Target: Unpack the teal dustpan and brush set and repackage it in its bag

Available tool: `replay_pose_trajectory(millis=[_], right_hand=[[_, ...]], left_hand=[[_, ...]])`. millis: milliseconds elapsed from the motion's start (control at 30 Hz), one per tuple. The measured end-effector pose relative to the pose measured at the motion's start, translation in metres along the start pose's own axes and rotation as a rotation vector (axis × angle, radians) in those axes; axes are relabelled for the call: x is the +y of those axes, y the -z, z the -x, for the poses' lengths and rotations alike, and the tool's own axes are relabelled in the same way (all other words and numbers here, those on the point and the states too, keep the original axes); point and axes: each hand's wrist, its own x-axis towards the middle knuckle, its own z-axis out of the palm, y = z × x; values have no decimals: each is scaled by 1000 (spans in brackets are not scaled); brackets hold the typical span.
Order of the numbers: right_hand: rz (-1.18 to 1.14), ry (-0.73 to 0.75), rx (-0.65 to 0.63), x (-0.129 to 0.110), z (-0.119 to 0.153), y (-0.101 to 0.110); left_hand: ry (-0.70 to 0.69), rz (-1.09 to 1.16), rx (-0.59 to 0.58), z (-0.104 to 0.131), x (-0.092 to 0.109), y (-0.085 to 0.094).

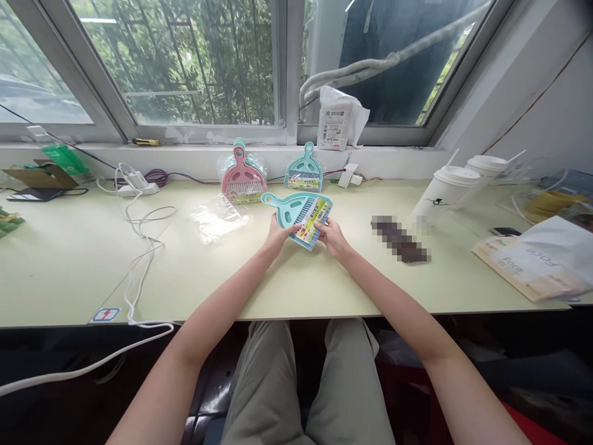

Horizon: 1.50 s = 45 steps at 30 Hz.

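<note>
Both my hands hold a teal dustpan and brush set (290, 209) just above the table, tilted with its handle to the upper left. My left hand (279, 232) grips the lower left edge, thumb on the front. At the right edge, my right hand (332, 238) pinches the set beside its yellow printed label (312, 222). Blue bristles show around the label. Behind it, a pink dustpan set (239, 170) in clear wrap leans at the back, with teal ones behind it. Another teal dustpan set (304, 170) leans to its right. A clear plastic bag (217, 217) lies left of my hands.
White cables (147, 247) run down the left side from a power strip (138, 187). Right of my hands lies a blurred dark object (401, 239). Lidded white cups (445, 193) and a paper bag (532, 259) stand farther right. A white package (334, 120) sits on the sill.
</note>
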Motion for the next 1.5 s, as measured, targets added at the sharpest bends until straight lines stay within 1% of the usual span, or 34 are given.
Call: replay_pose_trajectory(millis=[67, 100, 133, 167, 200, 267, 333, 367, 400, 433, 467, 533, 600, 667, 733, 767, 867, 1000, 1100, 1167, 1267, 1333, 1367, 1400, 1500], right_hand=[[-9, -2, 18, -1, -1, 3], [-9, 7, 23, -2, -2, 5], [-5, 20, 26, -3, -2, 7], [1, 34, 29, -4, -2, 9], [9, 46, 36, -5, -2, 10], [26, 64, 54, -6, -3, 14], [41, 75, 67, -6, -4, 18], [46, 79, 68, -6, -5, 19], [49, 82, 67, -6, -6, 21], [50, 82, 65, -5, -6, 21], [47, 79, 61, -5, -6, 22], [43, 64, 49, -5, -6, 21], [49, 45, 26, -5, -4, 19], [63, 30, -2, -5, -3, 17], [75, 16, -19, -6, -2, 16], [79, 7, -18, -6, -1, 15], [89, -21, 17, -7, -2, 15], [80, -53, 73, -5, -2, 16], [65, -62, 109, -4, -1, 15], [53, -46, 121, -4, -1, 15], [47, -30, 109, -6, -1, 15], [46, -25, 75, -8, 0, 14], [46, -16, 52, -8, 0, 14], [46, -3, 26, -9, 1, 13], [56, 46, -31, -11, 3, 11]], left_hand=[[-25, -149, -52, -1, 2, 1], [-50, -253, -50, -2, 4, 2], [-77, -349, -21, -4, 8, 5], [-109, -423, 33, -6, 13, 9], [-145, -490, 115, -9, 19, 15], [-208, -630, 343, -14, 32, 35], [-235, -947, 631, -20, 42, 61], [-211, -1085, 727, -21, 45, 74], [-169, -1199, 762, -23, 46, 86], [-117, -1296, 733, -24, 46, 96], [-74, -1373, 663, -24, 45, 103], [-36, -1474, 482, -24, 40, 106], [-77, -1515, 303, -23, 34, 97], [-138, -1511, 156, -20, 29, 82], [-198, -1488, 44, -17, 24, 67], [-221, -1468, 22, -15, 22, 62], [-254, -1439, 27, -13, 19, 56], [-209, -1498, 75, -14, 21, 61], [-212, -1468, 122, -15, 27, 63], [-256, -1379, 185, -15, 31, 63], [-333, -1183, 302, -16, 36, 63], [-384, -1051, 334, -17, 38, 62], [-414, -989, 318, -16, 38, 60], [-443, -930, 279, -15, 38, 57], [-496, -791, 94, -8, 37, 43]])
